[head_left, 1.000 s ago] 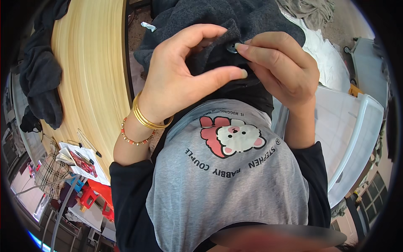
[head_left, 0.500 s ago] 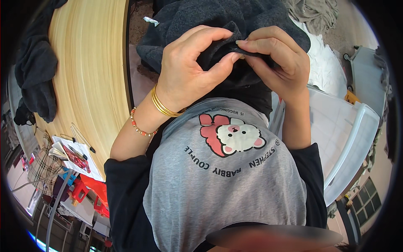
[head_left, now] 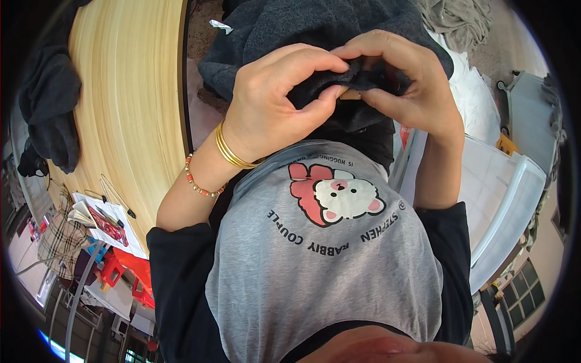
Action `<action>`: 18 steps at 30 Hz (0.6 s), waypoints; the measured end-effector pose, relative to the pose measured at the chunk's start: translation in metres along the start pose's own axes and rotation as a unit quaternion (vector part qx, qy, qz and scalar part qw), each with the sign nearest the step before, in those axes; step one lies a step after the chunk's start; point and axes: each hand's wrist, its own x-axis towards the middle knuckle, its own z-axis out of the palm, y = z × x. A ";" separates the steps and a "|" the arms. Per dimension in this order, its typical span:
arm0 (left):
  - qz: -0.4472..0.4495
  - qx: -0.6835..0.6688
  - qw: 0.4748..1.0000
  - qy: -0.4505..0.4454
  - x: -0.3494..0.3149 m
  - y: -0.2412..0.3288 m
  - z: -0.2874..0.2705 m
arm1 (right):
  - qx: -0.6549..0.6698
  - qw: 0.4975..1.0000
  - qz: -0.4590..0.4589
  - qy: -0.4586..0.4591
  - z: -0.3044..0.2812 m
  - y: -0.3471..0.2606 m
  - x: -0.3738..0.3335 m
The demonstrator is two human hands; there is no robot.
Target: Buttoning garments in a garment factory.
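Note:
A dark grey knitted garment (head_left: 302,25) lies bunched over my lap at the top of the view. My left hand (head_left: 275,100) is closed on a fold of it, thumb below and forefinger above. Close beside it, my right hand (head_left: 417,81) pinches the same garment, its fingers curved round with a gap between thumb and forefinger. The two hands nearly meet at the fold. What lies right between the fingertips is partly hidden by the fingers.
A wooden table (head_left: 130,78) stands at my left, with a dark garment (head_left: 51,109) on its far side and an open notebook (head_left: 91,218) at its near end. A whitish plastic bin (head_left: 505,206) is at my right, beyond it white cloth (head_left: 469,91) and beige fabric (head_left: 457,21).
My right hand has shifted a little to the right and its fingers arch wider apart. The fold has turned between my hands. My left hand has barely moved.

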 end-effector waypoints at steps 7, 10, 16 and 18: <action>0.040 0.034 0.999 -0.011 0.003 -0.003 0.002 | 0.113 0.988 0.074 0.075 0.006 0.011 -0.013; 0.029 0.042 0.999 0.009 0.003 -0.001 0.005 | 0.071 0.993 0.048 0.079 0.008 0.011 -0.013; 0.103 0.187 0.976 0.039 0.006 -0.008 0.015 | -0.016 0.995 0.039 0.088 0.015 -0.003 -0.014; 0.089 0.198 0.975 0.034 0.013 -0.010 0.014 | -0.116 0.980 0.040 0.155 0.019 -0.013 -0.011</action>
